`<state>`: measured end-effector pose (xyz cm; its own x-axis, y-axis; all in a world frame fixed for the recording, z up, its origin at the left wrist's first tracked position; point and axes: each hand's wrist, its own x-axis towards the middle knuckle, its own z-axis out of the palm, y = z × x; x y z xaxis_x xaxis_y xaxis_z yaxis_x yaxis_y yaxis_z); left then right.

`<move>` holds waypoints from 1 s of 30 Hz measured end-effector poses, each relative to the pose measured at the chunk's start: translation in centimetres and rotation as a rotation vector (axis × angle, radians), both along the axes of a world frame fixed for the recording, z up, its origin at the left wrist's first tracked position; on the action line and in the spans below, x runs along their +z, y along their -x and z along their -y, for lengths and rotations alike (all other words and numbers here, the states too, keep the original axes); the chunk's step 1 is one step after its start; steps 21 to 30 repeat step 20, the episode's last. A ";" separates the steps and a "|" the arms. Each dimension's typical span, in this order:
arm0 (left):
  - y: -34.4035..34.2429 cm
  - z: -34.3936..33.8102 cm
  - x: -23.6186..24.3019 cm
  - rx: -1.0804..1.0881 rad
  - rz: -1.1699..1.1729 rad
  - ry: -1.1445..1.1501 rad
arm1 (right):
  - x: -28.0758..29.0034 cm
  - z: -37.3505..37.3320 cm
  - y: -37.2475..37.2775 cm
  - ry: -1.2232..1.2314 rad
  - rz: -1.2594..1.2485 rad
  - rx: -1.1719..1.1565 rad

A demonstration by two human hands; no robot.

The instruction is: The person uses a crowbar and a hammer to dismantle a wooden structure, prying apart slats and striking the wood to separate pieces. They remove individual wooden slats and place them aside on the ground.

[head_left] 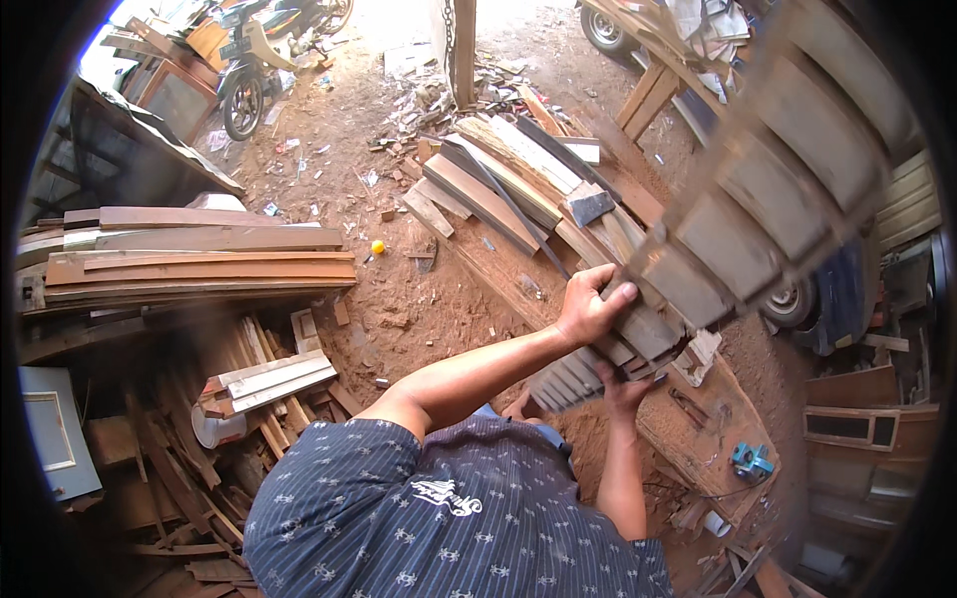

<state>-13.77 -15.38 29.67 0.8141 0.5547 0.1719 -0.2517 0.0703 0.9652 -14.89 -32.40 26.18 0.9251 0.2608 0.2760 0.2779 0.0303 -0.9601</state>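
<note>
A long louvred wooden shutter (763, 194), grey-brown with wide slats, slants from near my body up to the far right, its outline slightly blurred. My left hand (594, 307) is closed round its left edge, thumb on top. Lower down, my right hand (625, 389) grips the opposite side from beneath, its fingers partly hidden by the shutter. Under and beyond it, a low wooden bench (743, 404) carries several loose boards (498, 194). A dark wedge-shaped block or tool head (590, 206) lies on those boards, close to the shutter's edge.
On the bench's near end are a plier-like tool (688, 407) and a teal power tool (751, 461) with a cord. Stacked planks (199, 261) stand at the left, above scrap wood (179, 468). A post (456, 55) and a motorbike (244, 90) are farther off.
</note>
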 end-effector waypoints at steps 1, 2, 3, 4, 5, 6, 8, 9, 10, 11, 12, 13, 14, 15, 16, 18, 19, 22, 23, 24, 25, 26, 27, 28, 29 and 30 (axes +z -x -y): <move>0.4 0.0 0.0 0.049 0.012 0.084 | 0.6 0.0 -0.1 0.073 -0.026 0.028; 0.6 0.0 -0.6 0.092 0.023 0.173 | 1.4 0.3 -0.6 0.151 -0.054 0.050; 1.3 -1.0 -2.1 -0.014 -0.088 0.174 | 2.4 0.4 -0.9 0.228 -0.080 0.071; 1.5 -1.4 -2.8 0.070 -0.007 0.116 | 3.7 -0.3 -0.6 0.224 0.014 0.036; 1.9 -2.1 -3.2 0.170 0.071 0.056 | 3.7 0.2 -0.5 0.349 0.045 0.070; 2.6 -3.7 -3.9 0.116 0.087 0.200 | 3.7 1.4 -0.4 0.473 0.077 0.104; 2.7 -9.0 -5.2 -0.041 0.126 0.508 | 3.7 2.0 0.2 0.570 0.143 0.140; 2.8 -11.3 -6.2 -0.132 0.139 0.685 | 3.1 2.4 0.9 0.640 0.106 0.170; 3.4 -11.9 -7.1 -0.076 0.075 0.840 | 2.1 3.1 1.3 0.716 0.071 0.197; 3.4 -12.2 -7.7 -0.022 0.018 0.986 | 0.7 3.9 1.3 0.784 0.045 0.221; 4.2 -10.6 -9.1 -0.031 -0.154 1.015 | -1.8 5.9 0.8 0.960 0.062 0.264; 5.4 -9.5 -10.4 -0.058 -0.117 1.082 | -1.2 6.0 0.9 1.068 0.047 0.315; 6.2 -7.9 -10.7 -0.047 -0.132 1.198 | -2.6 7.2 0.4 1.057 0.025 0.352; 8.0 -7.4 -15.3 -0.045 -0.097 1.242 | -4.4 8.1 0.2 1.043 -0.002 0.429; 9.3 -6.2 -18.7 -0.018 -0.146 1.239 | -5.1 8.8 0.1 1.087 -0.067 0.472; 10.1 -4.0 -21.8 0.114 -0.300 1.284 | -5.9 9.7 -1.1 1.160 -0.210 0.533; 11.2 -3.7 -24.9 0.134 -0.304 1.324 | -6.4 9.2 -2.0 1.246 -0.283 0.588; 10.8 -2.6 -25.0 0.196 -0.384 1.327 | -7.4 10.0 -3.0 1.299 -0.334 0.598; 10.8 -2.6 -25.0 0.196 -0.384 1.327 | -7.4 10.0 -3.0 1.299 -0.334 0.598; 10.8 -2.6 -25.0 0.196 -0.384 1.327 | -7.4 10.0 -3.0 1.299 -0.334 0.598; 10.8 -2.6 -25.0 0.196 -0.384 1.327 | -7.4 10.0 -3.0 1.299 -0.334 0.598; 10.8 -2.6 -25.0 0.196 -0.384 1.327 | -7.4 10.0 -3.0 1.299 -0.334 0.598; 10.8 -2.6 -25.0 0.196 -0.384 1.327 | -7.4 10.0 -3.0 1.299 -0.334 0.598; 10.8 -2.6 -25.0 0.196 -0.384 1.327 | -7.4 10.0 -3.0 1.299 -0.334 0.598; 10.8 -2.6 -25.0 0.196 -0.384 1.327 | -7.4 10.0 -3.0 1.299 -0.334 0.598; 10.8 -2.6 -25.0 0.196 -0.384 1.327 | -7.4 10.0 -3.0 1.299 -0.334 0.598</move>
